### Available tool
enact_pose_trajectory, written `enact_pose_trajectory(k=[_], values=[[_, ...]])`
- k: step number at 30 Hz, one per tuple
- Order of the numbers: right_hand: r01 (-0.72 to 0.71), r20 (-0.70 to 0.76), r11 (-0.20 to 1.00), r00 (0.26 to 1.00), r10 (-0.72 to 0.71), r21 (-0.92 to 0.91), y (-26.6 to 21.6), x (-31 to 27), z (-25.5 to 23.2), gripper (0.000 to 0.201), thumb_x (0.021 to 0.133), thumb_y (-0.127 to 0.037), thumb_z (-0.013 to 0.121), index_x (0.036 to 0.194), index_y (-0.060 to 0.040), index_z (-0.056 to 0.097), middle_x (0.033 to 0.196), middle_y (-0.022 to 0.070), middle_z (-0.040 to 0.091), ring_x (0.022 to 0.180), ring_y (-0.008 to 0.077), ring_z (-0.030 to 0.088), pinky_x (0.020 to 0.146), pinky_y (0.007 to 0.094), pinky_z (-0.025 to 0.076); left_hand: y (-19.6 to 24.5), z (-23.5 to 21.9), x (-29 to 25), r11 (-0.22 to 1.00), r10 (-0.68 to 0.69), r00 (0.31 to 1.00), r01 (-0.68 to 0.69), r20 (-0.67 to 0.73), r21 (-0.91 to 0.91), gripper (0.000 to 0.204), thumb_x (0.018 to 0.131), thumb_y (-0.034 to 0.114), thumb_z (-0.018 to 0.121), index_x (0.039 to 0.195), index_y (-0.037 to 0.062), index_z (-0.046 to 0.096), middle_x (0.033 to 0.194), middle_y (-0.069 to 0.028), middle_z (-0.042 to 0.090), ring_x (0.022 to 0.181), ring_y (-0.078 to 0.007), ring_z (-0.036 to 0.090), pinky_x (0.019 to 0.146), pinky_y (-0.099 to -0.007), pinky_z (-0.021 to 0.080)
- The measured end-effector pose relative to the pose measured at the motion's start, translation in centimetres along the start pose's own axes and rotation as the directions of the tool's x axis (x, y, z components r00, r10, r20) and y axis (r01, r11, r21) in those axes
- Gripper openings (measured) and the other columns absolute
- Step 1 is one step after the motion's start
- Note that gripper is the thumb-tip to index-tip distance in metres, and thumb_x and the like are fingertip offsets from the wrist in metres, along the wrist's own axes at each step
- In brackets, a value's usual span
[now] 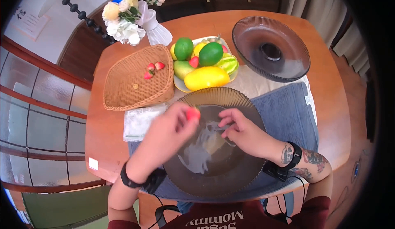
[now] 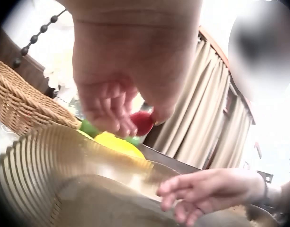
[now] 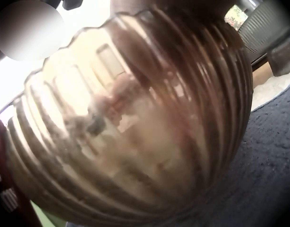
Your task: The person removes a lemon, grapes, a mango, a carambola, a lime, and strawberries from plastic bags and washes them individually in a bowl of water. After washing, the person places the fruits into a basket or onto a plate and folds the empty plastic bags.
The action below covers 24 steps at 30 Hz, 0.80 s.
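Note:
Between thumb and fingers, my left hand (image 1: 170,124) pinches a red strawberry (image 1: 193,114) above the left part of a large ribbed, tinted glass bowl (image 1: 224,94). The strawberry (image 2: 143,124) also shows at the fingertips in the left wrist view. Over the bowl's right side, my right hand (image 1: 245,134) hovers with loosely bent fingers and nothing in them. The bowl's inside shines with reflections. In the right wrist view the ribbed bowl wall (image 3: 149,142) fills most of the picture, with the hand blurred behind it.
Left of centre is a wicker basket (image 1: 119,91) with several strawberries (image 1: 149,75). Behind the bowl, a plate (image 1: 178,85) bears mangoes and a yellow melon (image 1: 206,77). A dark glass dish (image 1: 294,64) stands back right, a flower vase (image 1: 158,33) back left. A blue towel (image 1: 288,109) lies underneath.

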State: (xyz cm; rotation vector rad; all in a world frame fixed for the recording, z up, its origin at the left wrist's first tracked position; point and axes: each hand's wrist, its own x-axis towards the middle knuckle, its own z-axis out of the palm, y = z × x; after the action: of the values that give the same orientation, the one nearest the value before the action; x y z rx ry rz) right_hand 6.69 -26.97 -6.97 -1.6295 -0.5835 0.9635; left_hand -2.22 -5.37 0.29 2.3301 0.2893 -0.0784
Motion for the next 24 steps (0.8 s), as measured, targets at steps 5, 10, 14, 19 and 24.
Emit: enact_pose_trajectory(k=[5,10,14,19,24], values=[[-0.146,-0.025,0.975,0.988,0.152,0.165,0.7,0.6,0.2,0.047,0.093,-0.006,0.053,0.136,0.0006,0.037,0.121,0.0137,0.054,0.096,0.0169,0.060,0.080,0.0290,0.050,-1.3,4.2,-4.5,0.993,0.027,0.911,-0.071,0.412,0.092,0.029,0.092,0.028,0.068,0.107,0.0040,0.060,0.083,-0.0150,0.068,0.074,-0.0301,0.068,0.068,-0.0377,0.052],[-0.154,0.082,0.987,0.984,0.156,-0.036,1.7,0.6,0.6,0.051,0.093,-0.010,0.054,0.139,0.0003,0.034,0.122,0.0144,0.054,0.099,0.0204,0.061,0.082,0.0319,0.051,-3.6,5.3,-3.8,0.996,0.054,0.876,-0.083,0.480,0.040,0.029,0.091,0.028,0.069,0.105,0.0042,0.059,0.082,-0.0155,0.068,0.076,-0.0335,0.068,0.068,-0.0395,0.052],[-0.108,0.132,0.973,0.982,0.137,-0.203,1.2,0.1,1.2,0.055,0.092,-0.007,0.058,0.141,-0.0044,0.033,0.121,0.0126,0.053,0.097,0.0197,0.059,0.085,0.0329,0.050,-3.9,5.6,-2.5,1.000,-0.022,0.941,0.016,0.337,0.019,0.031,0.093,0.030,0.066,0.103,0.0023,0.058,0.082,-0.0176,0.068,0.076,-0.0352,0.068,0.068,-0.0403,0.051],[0.265,0.170,0.825,0.964,-0.206,-0.499,1.9,-0.3,2.9,0.057,0.088,-0.010,0.065,0.136,-0.0021,0.035,0.117,0.0229,0.056,0.101,0.0384,0.062,0.082,0.0416,0.052,-3.7,6.1,-2.2,0.995,-0.100,0.947,0.095,0.304,0.032,0.031,0.099,0.032,0.058,0.101,0.0004,0.056,0.081,-0.0187,0.067,0.076,-0.0319,0.068,0.070,-0.0380,0.051],[0.063,0.241,0.805,0.965,0.101,-0.590,-0.2,0.8,3.1,0.039,0.091,-0.022,0.065,0.119,-0.0025,0.045,0.107,0.0235,0.060,0.104,0.0413,0.060,0.083,0.0472,0.051,-4.2,5.9,-2.2,0.962,-0.114,0.904,0.204,0.412,-0.181,0.032,0.101,0.032,0.054,0.100,0.0004,0.057,0.080,-0.0172,0.069,0.075,-0.0339,0.068,0.068,-0.0398,0.051]])
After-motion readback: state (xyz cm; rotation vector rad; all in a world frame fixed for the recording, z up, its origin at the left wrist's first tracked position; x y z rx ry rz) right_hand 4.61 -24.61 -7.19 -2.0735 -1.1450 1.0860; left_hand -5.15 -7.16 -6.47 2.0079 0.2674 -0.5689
